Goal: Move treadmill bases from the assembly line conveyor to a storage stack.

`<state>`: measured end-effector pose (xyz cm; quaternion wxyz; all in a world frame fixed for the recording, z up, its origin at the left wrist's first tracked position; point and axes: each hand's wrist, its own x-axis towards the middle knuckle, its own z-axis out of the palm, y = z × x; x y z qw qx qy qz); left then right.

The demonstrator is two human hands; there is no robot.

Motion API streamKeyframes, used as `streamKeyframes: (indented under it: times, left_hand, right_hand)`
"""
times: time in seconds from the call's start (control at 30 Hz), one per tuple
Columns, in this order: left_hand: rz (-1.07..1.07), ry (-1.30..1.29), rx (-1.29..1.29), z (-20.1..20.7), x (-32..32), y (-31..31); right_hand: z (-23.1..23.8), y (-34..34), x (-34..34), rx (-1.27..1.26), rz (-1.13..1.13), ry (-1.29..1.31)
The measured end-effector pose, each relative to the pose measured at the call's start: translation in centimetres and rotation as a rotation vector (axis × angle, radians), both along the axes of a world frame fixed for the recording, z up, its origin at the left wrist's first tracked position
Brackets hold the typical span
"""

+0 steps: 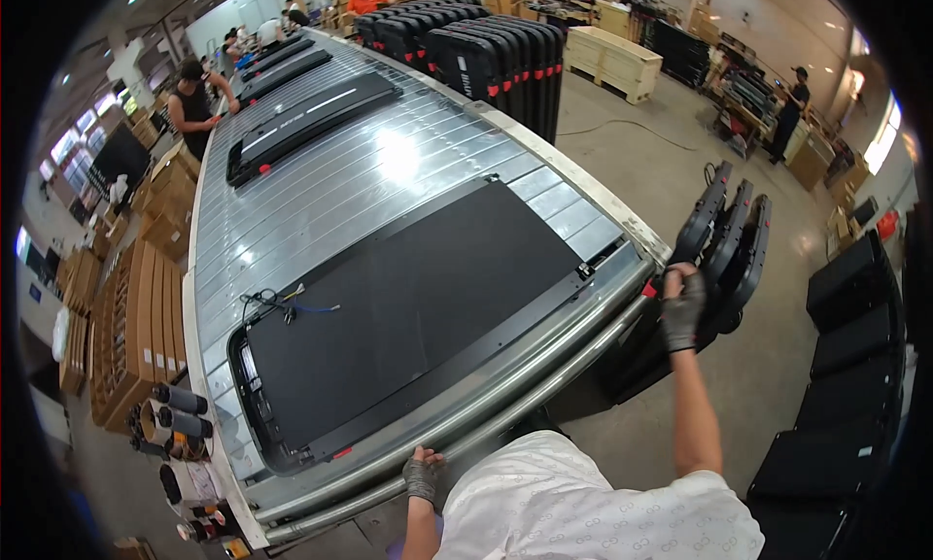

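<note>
Treadmill deck (pixel 408 317) on conveyor (pixel 321 186) — between left hand (pixel 423 477) and right hand (pixel 682 307).

The left hand (pixel 422 478) in a grey glove hides its fingers under the long shiny metal counter (pixel 389 162). The black flat boards on the floor (pixel 836 405) fade into the dark edge.

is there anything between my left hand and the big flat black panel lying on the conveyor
Yes. Your left hand rests on the rounded metal rail along the conveyor's near edge, and that rail runs between the hand and the flat black panel. Nothing else visible lies between them. Your right hand is off to the side, on an upright black unit.
</note>
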<state>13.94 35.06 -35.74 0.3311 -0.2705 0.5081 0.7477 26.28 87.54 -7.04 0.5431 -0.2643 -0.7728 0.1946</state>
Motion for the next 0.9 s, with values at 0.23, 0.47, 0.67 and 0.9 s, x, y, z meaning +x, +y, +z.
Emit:
streamKeyframes:
  times: [0.23, 0.47, 0.67, 0.9]
  left_hand:
    - [-0.016, 0.039, 0.029, 0.5, 2.5, 1.6]
    - [0.037, 0.057, 0.023, 0.4, 3.5, 0.0]
    - [-0.056, 0.168, -0.055, -0.5, 2.4, 2.8]
    - [0.089, 0.187, -0.100, -6.0, 4.7, -0.4]
  right_hand:
    - [4.0, 17.6, 14.4, 0.189, -0.486, -0.697]
    - [-2.6, 19.7, 10.6, 0.202, -0.419, -0.790]
    - [-0.1, 18.1, 15.1, 0.327, -0.464, -0.795]
    - [2.4, 13.1, 10.0, 0.195, -0.308, -0.829]
